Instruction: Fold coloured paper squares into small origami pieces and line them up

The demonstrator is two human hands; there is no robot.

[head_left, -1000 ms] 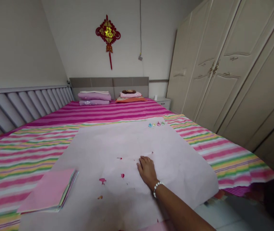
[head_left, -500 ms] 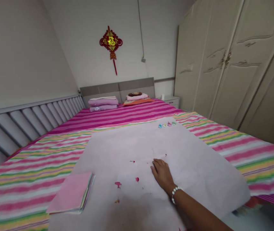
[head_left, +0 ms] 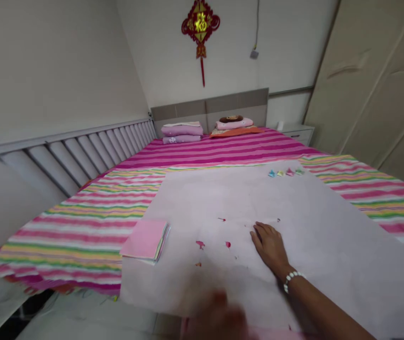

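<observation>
My right hand (head_left: 270, 248), with a white bead bracelet (head_left: 291, 280) on its wrist, lies palm down on a large white sheet (head_left: 202, 198), fingers stretched out and nothing seen in it. Smeared by motion at the bottom middle is my left hand (head_left: 219, 316); its fingers cannot be made out. Small pink scraps (head_left: 200, 244) and a red piece (head_left: 227, 244) lie on the sheet left of my right hand. To the left sits a stack of coloured paper (head_left: 147, 240), pink on top. Several small folded paper pieces (head_left: 289, 172) form a row at the far right.
Under the sheet is a bed with a striped cover (head_left: 95, 219) and a rail (head_left: 81, 146) along its left. Folded bedding (head_left: 182, 132) lies by the headboard (head_left: 237, 104). A wardrobe (head_left: 357, 85) stands on the right, beyond a bedside cabinet (head_left: 296, 132).
The view has swung left and down, so things appear further right and higher. My left hand has come into view at the bottom, blurred. My right hand still rests on the sheet.
</observation>
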